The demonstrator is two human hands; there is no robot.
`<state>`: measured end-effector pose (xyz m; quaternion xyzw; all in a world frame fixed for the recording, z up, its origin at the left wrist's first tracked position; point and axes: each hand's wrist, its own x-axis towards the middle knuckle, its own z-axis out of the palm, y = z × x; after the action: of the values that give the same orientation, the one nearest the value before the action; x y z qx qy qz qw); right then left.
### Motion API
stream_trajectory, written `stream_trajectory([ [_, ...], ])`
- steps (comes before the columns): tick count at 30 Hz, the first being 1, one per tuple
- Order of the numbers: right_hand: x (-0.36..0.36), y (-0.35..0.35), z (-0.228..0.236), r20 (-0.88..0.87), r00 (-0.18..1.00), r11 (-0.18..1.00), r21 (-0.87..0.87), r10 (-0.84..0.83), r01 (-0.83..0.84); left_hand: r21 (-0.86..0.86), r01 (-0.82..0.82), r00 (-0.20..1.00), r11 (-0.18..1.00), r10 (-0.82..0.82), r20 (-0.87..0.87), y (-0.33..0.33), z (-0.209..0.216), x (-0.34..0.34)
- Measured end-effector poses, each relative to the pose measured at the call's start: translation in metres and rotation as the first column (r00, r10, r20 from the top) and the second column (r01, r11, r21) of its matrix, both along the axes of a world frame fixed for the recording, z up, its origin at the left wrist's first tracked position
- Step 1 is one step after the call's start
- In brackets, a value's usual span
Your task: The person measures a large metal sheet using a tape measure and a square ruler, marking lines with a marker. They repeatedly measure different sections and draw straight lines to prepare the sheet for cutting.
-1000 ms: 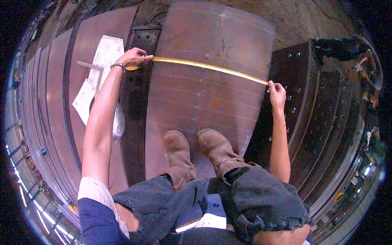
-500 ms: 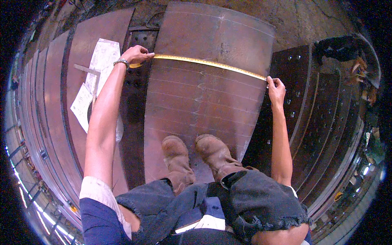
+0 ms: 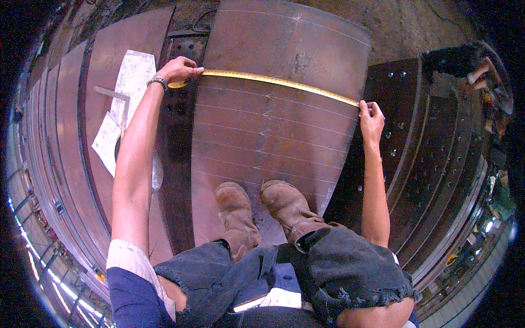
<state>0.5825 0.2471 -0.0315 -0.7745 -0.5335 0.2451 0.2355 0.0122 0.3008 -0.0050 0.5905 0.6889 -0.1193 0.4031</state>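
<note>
**A tape (image 3: 279,83) held edge to edge across a marked plate (image 3: 295,54)**

A person in worn boots (image 3: 235,199) stands on the plate, arms spread and forearms reaching forward. The left hand (image 3: 180,70) pinches the tape between thumb and finger at the plate's left edge; a yellow part, probably the case (image 3: 178,85), shows just beneath that hand. The right hand (image 3: 372,115) grips the other end of the tape at the right edge. Between them the tape crosses the far half of the plate, sloping slightly toward the body on the right.

Progress, as it appears from here: several pale lines (image 3: 235,128) already cross the plate between tape and boots, with small arrowheads (image 3: 264,133) in a column near the middle; one more line (image 3: 331,30) crosses near the far end. The tape is in place across the full width, so this span seems ready for reading. Whether a line lies under the tape is hidden, and how much marking is left cannot be told.

To the left, a metal square (image 3: 111,94) lies across white sheets (image 3: 135,71), partly behind the left forearm. To the right stands dark steel (image 3: 399,123) dotted with bright spots; beyond it, near the rim, another person (image 3: 478,76) is partly visible.
</note>
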Motion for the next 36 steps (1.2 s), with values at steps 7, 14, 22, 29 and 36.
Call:
stream_trajectory([
  [7,0.0,0.0,0.005,-0.003,1.0,0.997,-0.08,-0.008,0.008,-0.014,-0.033,0.999,0.999,0.034,0.034,-0.002,0.005,0.004],
  [14,0.0,-0.005,0.006,-0.017,1.0,1.0,-0.001,-0.009,0.009,0.048,0.02,1.0,0.999,-0.02,-0.002,-0.001,0.01,0.009],
  [22,-0.005,-0.005,0.011,-0.024,0.999,0.997,-0.075,-0.038,0.037,0.005,0.024,0.992,1.0,-0.025,0.125,-0.004,-0.008,-0.007],
  [29,0.006,-0.007,0.0,-0.054,0.998,0.999,-0.033,-0.036,0.034,0.07,0.078,0.997,0.994,-0.079,0.008,0.0,0.001,0.006],
  [36,0.001,-0.006,0.003,-0.07,0.997,1.0,-0.021,-0.015,0.014,-0.042,0.106,0.993,0.993,-0.109,-0.056,0.006,0.026,0.018],
])
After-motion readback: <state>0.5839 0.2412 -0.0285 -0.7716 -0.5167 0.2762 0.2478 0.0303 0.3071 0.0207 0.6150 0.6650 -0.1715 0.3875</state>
